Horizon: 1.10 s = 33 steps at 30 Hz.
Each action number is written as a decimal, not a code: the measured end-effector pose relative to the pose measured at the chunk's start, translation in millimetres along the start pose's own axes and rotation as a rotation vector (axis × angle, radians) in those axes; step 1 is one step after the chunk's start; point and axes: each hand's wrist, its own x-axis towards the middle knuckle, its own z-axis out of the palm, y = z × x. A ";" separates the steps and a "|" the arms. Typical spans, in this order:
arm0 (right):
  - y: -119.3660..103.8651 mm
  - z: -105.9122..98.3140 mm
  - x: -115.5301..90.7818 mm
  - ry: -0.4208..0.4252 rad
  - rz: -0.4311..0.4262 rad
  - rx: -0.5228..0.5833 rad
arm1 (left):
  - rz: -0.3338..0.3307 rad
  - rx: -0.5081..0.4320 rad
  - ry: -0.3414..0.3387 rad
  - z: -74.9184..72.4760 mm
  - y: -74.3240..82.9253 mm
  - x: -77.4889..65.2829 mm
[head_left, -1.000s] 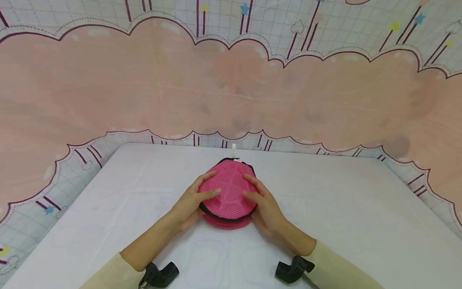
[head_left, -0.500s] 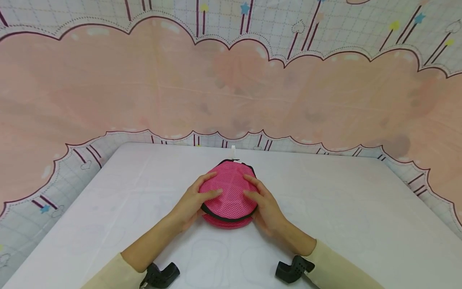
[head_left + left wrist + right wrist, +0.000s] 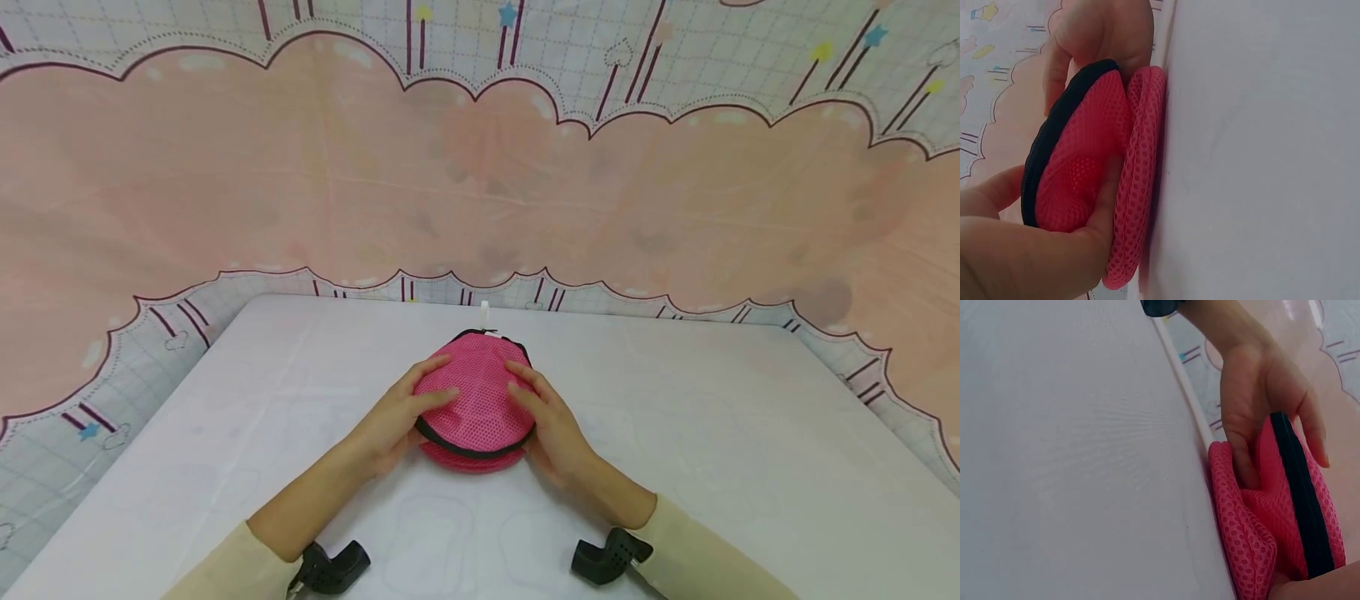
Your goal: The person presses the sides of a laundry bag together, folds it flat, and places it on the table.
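Observation:
A round pink mesh laundry bag [image 3: 480,400] with a dark zip band round its upper part is on the white table. From one side my left hand [image 3: 393,425] grips it, thumb and a finger spread over the top. My right hand [image 3: 558,429] holds the opposite side in much the same way. Both wrist views show fingers tucked into the fold between the zipped upper part and the puffy pink base [image 3: 1135,187]. Along the upper part runs the black zipper [image 3: 1302,494]. The bag's base lies against the tabletop.
The white tabletop [image 3: 712,433] spreads round the bag. A small white tab [image 3: 485,313] sticks up at the bag's far side. Black wrist-worn devices [image 3: 330,568] hang below both forearms. A patterned peach and white cloth [image 3: 480,183] hangs behind the table.
My right thumb has shifted slightly up the top of the bag. Otherwise both hands and the bag stay in place.

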 end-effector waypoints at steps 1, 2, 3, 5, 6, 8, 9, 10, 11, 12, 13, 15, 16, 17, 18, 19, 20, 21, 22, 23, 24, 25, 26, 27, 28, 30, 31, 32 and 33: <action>-0.5 -0.1 0.6 0.007 0.004 -0.006 | -0.004 -0.005 -0.009 -0.6 0.7 0.1; -1.0 -0.3 1.1 0.011 0.005 -0.012 | -0.005 -0.011 -0.018 -1.3 1.6 0.2; -1.7 -0.6 1.7 0.015 0.004 -0.020 | -0.006 -0.016 -0.032 -2.1 2.7 -0.2; -3.1 -1.6 2.7 0.021 0.005 -0.042 | -0.010 -0.030 -0.049 -3.9 4.6 -0.4; -4.2 -2.0 2.8 0.018 0.002 -0.056 | -0.012 -0.030 -0.053 -4.8 5.6 -0.8; -6.7 -3.3 2.9 0.013 0.000 -0.086 | -0.017 -0.030 -0.064 -6.3 8.2 -2.0; -8.2 -3.9 2.8 0.011 0.002 -0.099 | -0.023 -0.021 -0.061 -7.1 9.7 -3.1; -10.1 -4.6 2.6 0.005 0.006 -0.114 | -0.030 -0.008 -0.050 -7.7 11.6 -4.3; -12.3 -5.4 2.4 0.001 0.011 -0.135 | -0.035 0.013 -0.040 -8.2 14.1 -6.1; -15.0 -6.1 2.2 -0.006 0.018 -0.151 | -0.040 0.039 -0.029 -8.8 16.6 -7.9; -17.8 -7.1 1.9 -0.009 0.030 -0.170 | -0.042 0.066 -0.017 -9.1 19.7 -9.9; -23.9 -9.2 1.3 -0.019 0.047 -0.223 | -0.044 0.133 0.018 -9.8 26.6 -13.7; -27.1 -10.1 0.7 -0.023 0.055 -0.253 | -0.042 0.162 0.033 -10.2 30.1 -15.5; -30.0 -11.3 0.3 -0.019 0.062 -0.283 | -0.037 0.186 0.047 -10.2 33.7 -17.0; -32.7 -12.3 -0.2 -0.021 0.064 -0.311 | -0.031 0.211 0.061 -10.4 36.8 -18.3; -35.0 -13.6 -0.5 -0.012 0.063 -0.350 | -0.022 0.239 0.076 -10.4 39.7 -19.5; -37.1 -14.7 -0.9 -0.001 0.057 -0.389 | -0.013 0.267 0.093 -10.4 42.1 -20.7; -38.6 -16.1 -0.8 0.008 0.047 -0.422 | 0.001 0.299 0.110 -10.3 44.2 -21.9; -40.2 -16.8 -1.0 0.013 0.032 -0.455 | 0.020 0.329 0.125 -10.4 45.9 -22.7; -41.2 -18.0 -0.9 0.020 0.017 -0.491 | 0.043 0.369 0.142 -10.5 47.0 -23.4; -41.8 -18.9 -0.6 0.023 -0.005 -0.531 | 0.075 0.412 0.155 -10.9 47.6 -23.8; -41.9 -19.6 -0.3 0.032 -0.031 -0.573 | 0.114 0.460 0.167 -11.5 48.1 -23.9; -42.0 -19.7 0.0 0.033 -0.060 -0.620 | 0.158 0.506 0.177 -12.1 48.5 -23.8; -41.7 -19.7 0.5 0.031 -0.092 -0.667 | 0.213 0.563 0.179 -13.0 48.5 -23.3; -41.4 -19.5 0.6 0.025 -0.130 -0.710 | 0.262 0.623 0.176 -13.9 47.8 -22.4; -40.0 -19.4 1.2 0.013 -0.228 -0.790 | 0.344 0.748 0.157 -15.4 44.7 -19.1; -39.3 -19.2 1.1 0.004 -0.281 -0.820 | 0.378 0.810 0.144 -16.1 42.3 -17.0; -38.6 -19.1 1.1 -0.011 -0.330 -0.843 | 0.406 0.866 0.126 -16.7 39.5 -14.9; -37.9 -19.3 1.3 -0.032 -0.376 -0.866 | 0.431 0.922 0.107 -17.2 36.2 -12.6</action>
